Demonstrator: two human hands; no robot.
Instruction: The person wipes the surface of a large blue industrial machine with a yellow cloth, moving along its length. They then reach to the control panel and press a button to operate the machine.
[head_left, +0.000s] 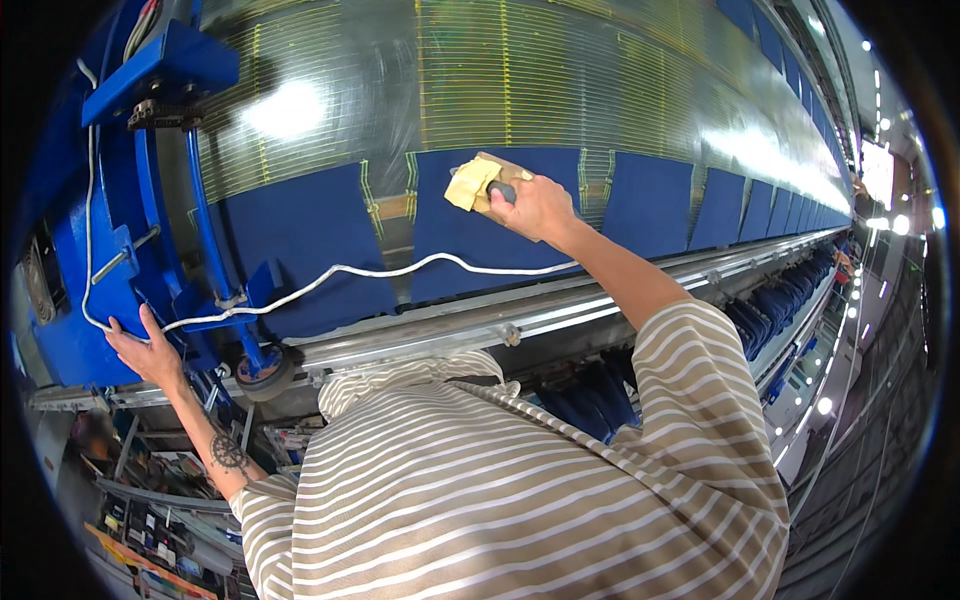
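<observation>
My right hand (536, 206) grips the dark knob handle (502, 192) of a flat hand tool. Its tan plate (511, 169) carries a crumpled yellow sheet or cloth (471, 184); which one I cannot tell. The tool is over a dark blue fabric panel (480, 240), one of several laid in a row along a long metal table. At the far left, my left hand (152, 356) has its fingers spread against the blue metal carriage (56, 352). A white cord (405, 271) passes by those fingers and runs across the panels to beneath my right forearm.
Yellow ruled lines mark the metal tabletop (480, 82). A metal rail (442, 330) follows the near edge, with a caster wheel (266, 373) beside it. Dark blue garments (780, 300) hang below at right. Cluttered shelving (172, 525) stands at lower left.
</observation>
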